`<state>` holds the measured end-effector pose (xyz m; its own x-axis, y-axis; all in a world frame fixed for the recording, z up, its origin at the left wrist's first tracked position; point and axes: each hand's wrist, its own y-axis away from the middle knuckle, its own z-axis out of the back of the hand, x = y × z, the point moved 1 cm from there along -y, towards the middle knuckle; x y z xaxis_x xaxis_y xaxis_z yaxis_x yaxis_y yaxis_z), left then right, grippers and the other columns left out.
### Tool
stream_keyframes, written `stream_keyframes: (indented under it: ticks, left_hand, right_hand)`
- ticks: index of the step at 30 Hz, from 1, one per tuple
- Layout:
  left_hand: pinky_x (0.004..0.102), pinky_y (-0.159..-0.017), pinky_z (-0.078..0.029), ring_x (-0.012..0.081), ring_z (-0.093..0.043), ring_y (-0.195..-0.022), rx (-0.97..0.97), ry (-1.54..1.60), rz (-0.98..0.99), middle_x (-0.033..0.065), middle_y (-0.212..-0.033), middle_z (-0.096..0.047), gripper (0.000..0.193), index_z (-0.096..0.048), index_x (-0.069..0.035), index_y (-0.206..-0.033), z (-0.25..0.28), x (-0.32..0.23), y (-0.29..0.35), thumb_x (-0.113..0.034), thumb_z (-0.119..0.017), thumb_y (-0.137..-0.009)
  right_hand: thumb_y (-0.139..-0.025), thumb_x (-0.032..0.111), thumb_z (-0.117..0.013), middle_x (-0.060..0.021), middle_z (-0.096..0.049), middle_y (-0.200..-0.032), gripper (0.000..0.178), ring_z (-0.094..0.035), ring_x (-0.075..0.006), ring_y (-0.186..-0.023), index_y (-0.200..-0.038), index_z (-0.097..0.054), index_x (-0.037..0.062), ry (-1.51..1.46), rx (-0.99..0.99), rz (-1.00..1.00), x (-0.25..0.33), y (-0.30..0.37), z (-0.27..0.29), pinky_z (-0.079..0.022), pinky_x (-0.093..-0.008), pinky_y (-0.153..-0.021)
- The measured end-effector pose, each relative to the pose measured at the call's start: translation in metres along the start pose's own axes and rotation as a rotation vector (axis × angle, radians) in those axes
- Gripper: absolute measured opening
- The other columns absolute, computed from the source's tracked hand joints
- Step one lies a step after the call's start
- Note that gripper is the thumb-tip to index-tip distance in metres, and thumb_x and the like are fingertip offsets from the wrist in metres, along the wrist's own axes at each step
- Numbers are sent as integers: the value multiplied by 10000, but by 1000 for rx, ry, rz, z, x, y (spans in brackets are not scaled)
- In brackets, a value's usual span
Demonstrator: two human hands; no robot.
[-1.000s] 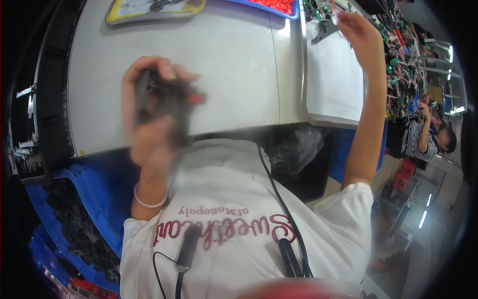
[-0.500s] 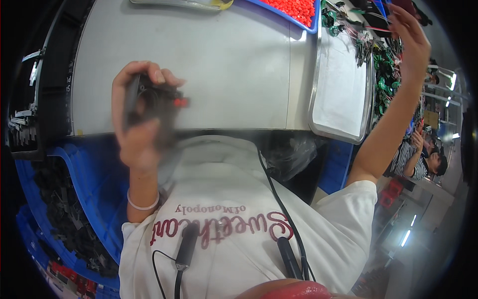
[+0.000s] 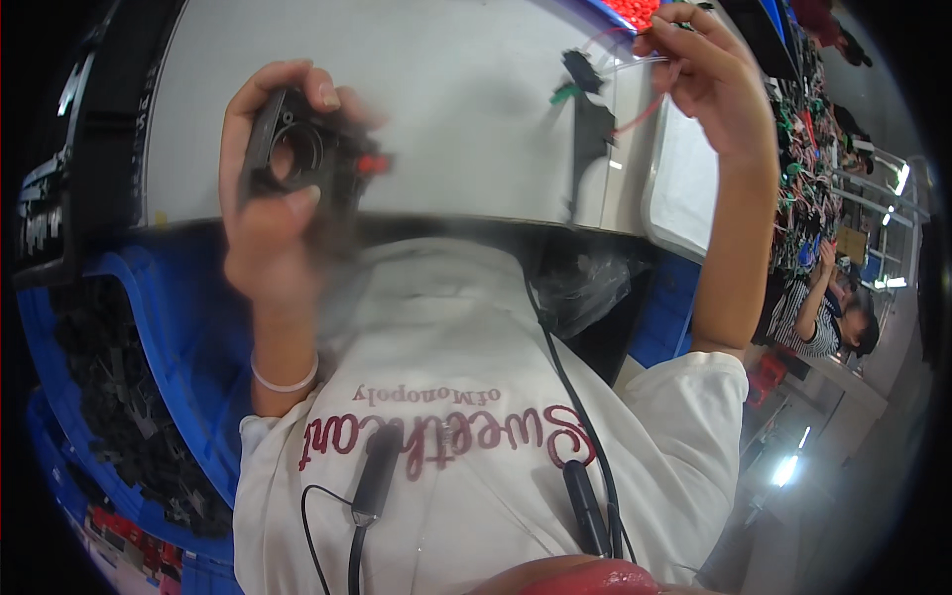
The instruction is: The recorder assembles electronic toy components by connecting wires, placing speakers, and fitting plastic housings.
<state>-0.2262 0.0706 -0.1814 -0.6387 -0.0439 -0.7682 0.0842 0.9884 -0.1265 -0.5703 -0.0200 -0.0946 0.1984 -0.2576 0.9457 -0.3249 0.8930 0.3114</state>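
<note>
My left hand (image 3: pixel 260 243) is wrapped round a black plastic housing (image 3: pixel 335 164) with a round opening, held above the near left of the table. A small red piece (image 3: pixel 372 164) sticks out from the housing's right side; part of it is blurred. At the upper right, the fingers of my right hand (image 3: pixel 732 104) pinch thin red and pale wires (image 3: pixel 643 119). From these wires dangles a flat black part (image 3: pixel 591 139), with a smaller black block (image 3: pixel 581 71) and a green bit (image 3: pixel 563 94) beside it. The two hands are well apart.
A grey-white table (image 3: pixel 446 119) lies beneath my hands. A metal tray (image 3: pixel 674 188) and a bin of red pieces (image 3: pixel 635 12) stand right and far right. Heaped wired parts (image 3: pixel 798 149) lie beyond. Blue crates (image 3: pixel 164 337) with black parts sit lower left. Another person (image 3: pixel 823 307) is at right.
My right hand has come left and nearer from the heap of wired parts, now carrying a black part on wires. My left hand still grips the housing, slightly higher in view.
</note>
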Motion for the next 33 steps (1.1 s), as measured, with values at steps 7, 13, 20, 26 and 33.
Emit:
stream_keyframes:
  ticks: [7, 13, 20, 26, 33]
  left_hand:
    - [379, -828, -546, 291, -536, -1039, -21, 53, -52, 175, -1113, -473, 717, -365, 77, -1289, 7, -4, 3, -135, -521, -622]
    - [460, -924, -456, 309, -508, -1066, 6, 1, -15, 174, -1124, -463, 742, -340, 73, -1298, 10, -1, 3, -173, -513, -619]
    - [530, -1013, -373, 320, -470, -1098, 34, -30, 10, 178, -1129, -441, 760, -315, 71, -1305, 9, 1, 0, -208, -506, -624]
    - [519, -1010, -375, 312, -470, -1097, 27, -21, 26, 173, -1126, -440, 756, -319, 66, -1307, 5, 0, 3, -200, -507, -624]
    - [514, -1005, -376, 304, -472, -1093, 11, -10, 35, 173, -1129, -441, 759, -321, 65, -1306, 7, -2, 5, -204, -515, -623]
  right_hand:
    - [-975, 184, -502, -95, -646, -1077, 320, -614, -152, -999, -1201, -566, -33, -39, -155, 63, -44, -10, -10, -476, -262, -856]
    - [-881, 49, -614, -143, -638, -1032, 366, -646, -153, -783, -1225, -514, -30, -265, -88, 174, -21, 3, -52, -523, -263, -648]
    - [-798, 24, -708, -91, -656, -1060, 333, -621, -171, -930, -1123, -641, 5, 1149, -411, 921, -24, 0, -61, -512, -287, -790]
    - [-701, -68, -737, -104, -672, -1049, 361, -660, -209, -898, -1047, -685, 18, 1206, -462, 1047, -28, -4, -60, -525, -293, -792]
    - [-800, -98, -662, -162, -664, -1106, 323, -655, -234, -998, -1119, -624, -63, 727, -292, 837, -29, -5, -56, -509, -323, -909]
